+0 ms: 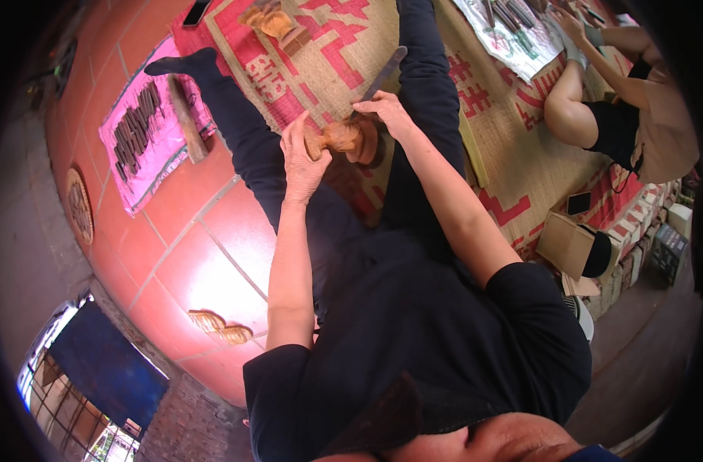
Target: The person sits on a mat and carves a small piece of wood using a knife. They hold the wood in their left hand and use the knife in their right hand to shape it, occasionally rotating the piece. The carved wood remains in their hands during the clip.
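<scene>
The two hands are held a little apart, each closed on something, above the gap between the person's legs. By the left hand (301, 160) the near end of a wooden carving (340, 137) is gripped, the fingers being bent around it from above and the thumb pressed in from the lower side. The left forearm is raised almost straight from the lower edge, with the wrist only slightly bent. In the right hand (385, 112) a long dark tool (384, 74) is pinched near its lower end, its shaft being slanted up and to the right; whether the carving is touched by it cannot be told. The right forearm is slanted up and to the left, the back of the hand being turned upward and the fingers pointed toward the carving. The carving is thus held between the hands, its broader end set just below the right fingers.

The legs (247, 146) are spread across a patterned mat (505, 146), on which a second carving (273, 25) is placed farther ahead. To the left, on the tiled floor (159, 239), a pink cloth (140, 196) is covered with slim dark tools (136, 127). To the right, a co-worker (663, 115) is seated.
</scene>
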A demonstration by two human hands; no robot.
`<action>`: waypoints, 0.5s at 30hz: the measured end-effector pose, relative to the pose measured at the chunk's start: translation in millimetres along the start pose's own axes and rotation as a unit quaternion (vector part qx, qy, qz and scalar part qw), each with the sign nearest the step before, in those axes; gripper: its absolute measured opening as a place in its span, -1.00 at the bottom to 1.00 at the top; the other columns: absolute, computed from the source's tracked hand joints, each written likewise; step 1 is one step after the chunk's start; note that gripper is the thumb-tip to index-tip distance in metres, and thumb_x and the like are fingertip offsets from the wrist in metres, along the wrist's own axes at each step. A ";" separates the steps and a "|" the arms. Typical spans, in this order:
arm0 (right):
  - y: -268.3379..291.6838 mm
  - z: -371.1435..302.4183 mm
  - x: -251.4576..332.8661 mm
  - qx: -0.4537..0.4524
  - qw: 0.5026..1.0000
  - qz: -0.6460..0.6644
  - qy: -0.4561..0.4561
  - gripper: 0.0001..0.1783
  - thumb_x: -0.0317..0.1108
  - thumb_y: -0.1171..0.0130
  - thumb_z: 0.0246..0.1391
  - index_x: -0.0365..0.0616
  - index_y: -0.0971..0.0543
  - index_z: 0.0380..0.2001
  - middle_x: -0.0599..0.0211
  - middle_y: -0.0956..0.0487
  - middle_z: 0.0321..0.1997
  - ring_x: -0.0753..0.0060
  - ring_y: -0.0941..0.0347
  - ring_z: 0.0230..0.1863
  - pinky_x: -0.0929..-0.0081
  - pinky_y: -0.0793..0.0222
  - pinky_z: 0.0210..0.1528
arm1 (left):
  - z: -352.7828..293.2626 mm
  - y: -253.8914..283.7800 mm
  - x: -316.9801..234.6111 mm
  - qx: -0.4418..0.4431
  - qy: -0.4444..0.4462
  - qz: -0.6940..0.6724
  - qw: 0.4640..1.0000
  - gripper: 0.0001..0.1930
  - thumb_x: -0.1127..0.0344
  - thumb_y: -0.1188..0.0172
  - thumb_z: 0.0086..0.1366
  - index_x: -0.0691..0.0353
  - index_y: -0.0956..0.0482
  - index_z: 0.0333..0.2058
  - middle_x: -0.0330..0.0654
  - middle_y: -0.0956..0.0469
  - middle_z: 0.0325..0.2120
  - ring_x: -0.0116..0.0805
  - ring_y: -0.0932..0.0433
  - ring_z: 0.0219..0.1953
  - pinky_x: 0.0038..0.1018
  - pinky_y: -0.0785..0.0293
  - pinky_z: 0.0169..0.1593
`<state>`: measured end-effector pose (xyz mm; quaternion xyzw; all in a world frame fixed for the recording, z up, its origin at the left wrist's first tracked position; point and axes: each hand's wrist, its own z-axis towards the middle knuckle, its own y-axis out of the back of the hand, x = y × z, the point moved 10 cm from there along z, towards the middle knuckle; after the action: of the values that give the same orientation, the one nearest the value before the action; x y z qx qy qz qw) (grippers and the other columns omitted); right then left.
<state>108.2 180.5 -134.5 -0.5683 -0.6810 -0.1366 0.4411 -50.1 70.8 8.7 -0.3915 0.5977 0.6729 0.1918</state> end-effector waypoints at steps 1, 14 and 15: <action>-2.7 1.6 -0.4 0.023 0.999 -0.022 0.008 -0.75 -0.34 -0.38 -0.09 -0.23 -0.65 -0.32 0.41 -0.64 -0.30 0.51 -0.50 -0.17 0.43 -0.28 0.02 | 0.9 0.0 -0.4 0.000 0.002 0.000 1.000 -0.16 0.48 -0.24 -0.09 0.03 -0.22 0.26 -0.07 -0.27 0.11 -0.06 -0.21 0.22 -0.26 -0.12 0.33; -9.9 3.2 1.6 0.045 0.997 -0.053 0.033 -0.82 -0.46 -0.35 -0.08 -0.17 -0.65 -0.33 0.39 -0.62 -0.36 0.52 -0.51 -0.30 0.54 -0.38 -0.18 | 1.1 1.8 -2.4 0.001 0.009 -0.006 1.000 -0.17 0.48 -0.24 -0.10 0.05 -0.23 0.25 -0.07 -0.28 0.10 -0.06 -0.23 0.20 -0.25 -0.15 0.31; -3.7 5.2 -0.1 0.024 0.998 -0.039 0.032 -0.82 -0.46 -0.35 -0.09 -0.19 -0.66 -0.34 0.37 -0.63 -0.36 0.51 -0.51 -0.31 0.53 -0.38 -0.18 | 0.5 0.0 -3.0 0.001 0.006 -0.005 1.000 -0.17 0.48 -0.24 -0.10 0.04 -0.23 0.25 -0.07 -0.28 0.10 -0.06 -0.23 0.20 -0.25 -0.15 0.31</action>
<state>102.6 182.8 -136.5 -0.5262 -0.6911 -0.1557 0.4704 -48.4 71.9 11.0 -0.3984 0.5972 0.6691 0.1923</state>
